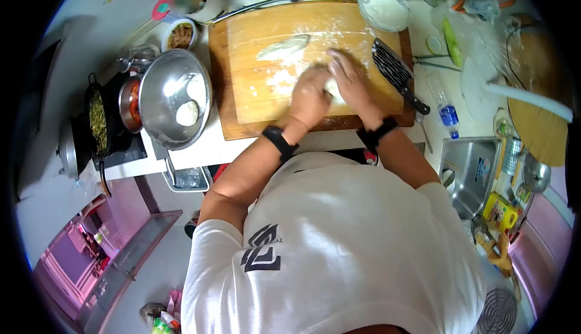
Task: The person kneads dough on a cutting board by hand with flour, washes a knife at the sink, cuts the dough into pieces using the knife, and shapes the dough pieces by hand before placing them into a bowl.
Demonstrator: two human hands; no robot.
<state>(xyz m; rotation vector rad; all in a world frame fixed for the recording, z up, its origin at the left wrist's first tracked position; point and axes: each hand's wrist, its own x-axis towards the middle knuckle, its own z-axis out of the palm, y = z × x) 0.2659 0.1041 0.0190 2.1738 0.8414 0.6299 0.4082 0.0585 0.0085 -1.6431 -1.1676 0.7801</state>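
Observation:
On the floured wooden board (254,101), my left hand (311,97) curls around one side of a small piece of white dough (334,91). My right hand (351,80) presses the dough from the other side, its fingers blurred and pointing away from me. A flattened oval of dough (284,48) lies on the board beyond my hands. To the left, a steel bowl (163,101) holds balls of dough (187,114). A black cleaver (393,68) with white streaks rests at the board's right edge.
A bowl of flour (384,9) stands at the board's far right corner. Left of the steel bowl are a red-filled pot (130,104) and a black pan (98,119). A bottle (448,115) and a sink (469,180) are on the right.

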